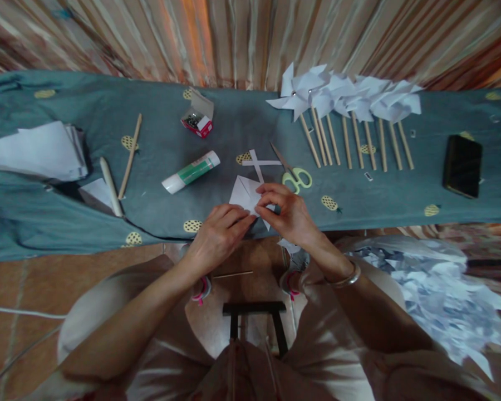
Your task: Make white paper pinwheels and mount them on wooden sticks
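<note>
White paper (244,190) lay between us and by the cloth's (150,214) near edge, squarish, our left hand (222,231) holding its near side, our right hand (290,214) pinching its right, neither nearer

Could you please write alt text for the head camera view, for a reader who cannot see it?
A person's left hand and right hand touch folded white paper at the near edge of a cloth-covered table. Around it lie paper strips, scissors and a green-and-white tube, with white paper pinwheels on sticks at upper right.
</note>
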`<state>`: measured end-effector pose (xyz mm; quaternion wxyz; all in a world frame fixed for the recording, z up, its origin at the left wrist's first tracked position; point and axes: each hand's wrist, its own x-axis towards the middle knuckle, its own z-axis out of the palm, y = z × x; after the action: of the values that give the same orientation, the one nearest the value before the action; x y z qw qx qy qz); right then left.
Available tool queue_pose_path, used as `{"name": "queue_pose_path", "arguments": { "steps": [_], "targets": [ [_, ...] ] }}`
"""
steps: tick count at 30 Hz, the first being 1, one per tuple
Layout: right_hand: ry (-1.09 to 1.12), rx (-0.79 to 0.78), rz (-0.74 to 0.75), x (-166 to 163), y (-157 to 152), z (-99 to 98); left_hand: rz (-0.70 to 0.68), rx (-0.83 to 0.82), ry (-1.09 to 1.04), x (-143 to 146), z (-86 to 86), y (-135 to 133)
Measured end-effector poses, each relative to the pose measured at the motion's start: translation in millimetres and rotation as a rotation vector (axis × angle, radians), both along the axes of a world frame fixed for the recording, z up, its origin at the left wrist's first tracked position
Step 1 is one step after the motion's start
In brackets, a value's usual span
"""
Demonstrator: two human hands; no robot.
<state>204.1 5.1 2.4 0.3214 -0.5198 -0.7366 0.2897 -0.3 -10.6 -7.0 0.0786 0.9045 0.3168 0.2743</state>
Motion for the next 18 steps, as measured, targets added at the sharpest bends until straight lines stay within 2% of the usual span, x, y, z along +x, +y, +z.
{"name": "queue_pose_path", "arguments": {
  "steps": [18],
  "targets": [
    [-0.086, 0.051, -0.027, -5.4, -1.3, 1.4, 0.033, 0.008, 0.036, 1.3, 3.5, 1.3]
  ]
}}
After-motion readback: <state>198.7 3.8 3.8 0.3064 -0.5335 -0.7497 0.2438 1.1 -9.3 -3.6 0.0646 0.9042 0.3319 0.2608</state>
